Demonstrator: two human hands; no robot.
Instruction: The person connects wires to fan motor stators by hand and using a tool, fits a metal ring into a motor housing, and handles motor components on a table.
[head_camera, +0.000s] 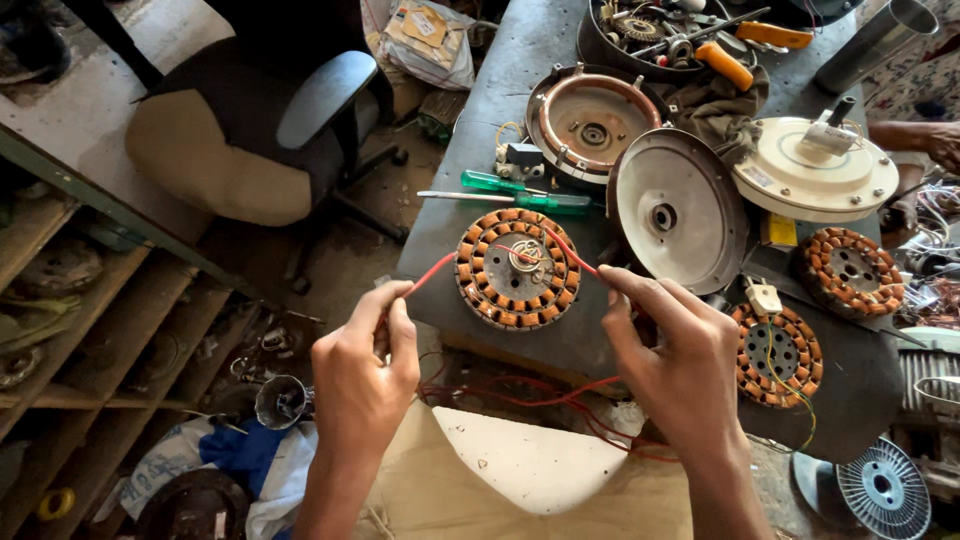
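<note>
Both hands, left hand (365, 365) and right hand (672, 345), pinch red wires (432, 272) pulled taut from a copper-wound motor coil (517, 269) lying flat on the table (470, 150), keeping leads separated.

- red wire (432, 271): smooth plastic insulation, slight gloss
- stator (517, 268): copper coils, shiny orange-brown; dull grey metal core
- bench (520, 90): matt grey top, rough, stained
- cover (678, 211): bare metal disc, matt silver, scuffed
- housing (815, 172): cream painted metal, satin, dusty
- screwdriver (527, 199): translucent green plastic handle, glossy; bright metal shaft
- rag (722, 108): brownish cloth, crumpled, greasy looking
- chair (255, 130): tan fabric seat, matt; blue-grey plastic armrest, smooth
- shelves (70, 330): raw wood, rough, dusty
- tube (872, 45): smooth metal, semi-gloss
- bowl (590, 48): dark, matt, holds mixed metal parts
- floor (330, 270): rough, dirty, matt
</note>
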